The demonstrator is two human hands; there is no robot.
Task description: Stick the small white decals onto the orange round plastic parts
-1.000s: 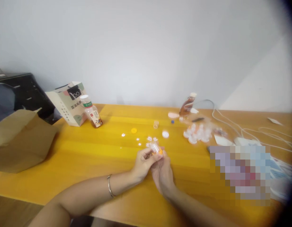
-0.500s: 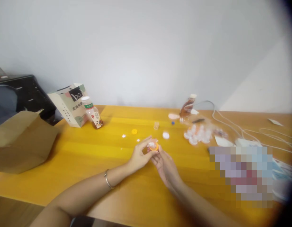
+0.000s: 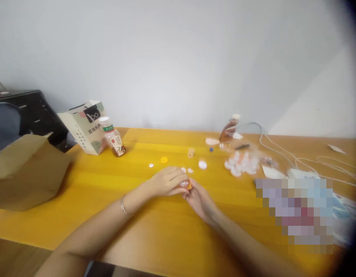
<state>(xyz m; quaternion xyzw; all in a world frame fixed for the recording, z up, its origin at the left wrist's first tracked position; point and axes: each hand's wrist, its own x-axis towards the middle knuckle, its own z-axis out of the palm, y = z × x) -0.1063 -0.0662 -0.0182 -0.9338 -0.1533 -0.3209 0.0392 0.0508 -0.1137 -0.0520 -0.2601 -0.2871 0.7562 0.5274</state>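
Observation:
Near the middle of the table, both my hands meet around a small round orange-rimmed container (image 3: pixel 189 186) with something white in it. My left hand (image 3: pixel 168 181) lies over its left side, fingers bent across the top. From the right, my right hand (image 3: pixel 199 199) grips the orange rim with thumb and fingertips. Most of the container is hidden by the fingers. Just beyond the hands lie two small white pieces (image 3: pixel 190 170). A yellow disc (image 3: pixel 164 159), a white disc (image 3: pixel 202 164) and a small clear cup (image 3: pixel 191 152) are farther back.
At the left stand a brown paper bag (image 3: pixel 27 173), a printed carton bag (image 3: pixel 91 129) and a bottle (image 3: pixel 112 138). A pile of white and orange round pieces (image 3: pixel 243 163), a dark-drink bottle (image 3: pixel 230 129) and white cables (image 3: pixel 281 150) occupy the right side.
My left hand has turned over the container, its fingers now covering more of it. The hands have shifted slightly towards me, and two white pieces show behind them.

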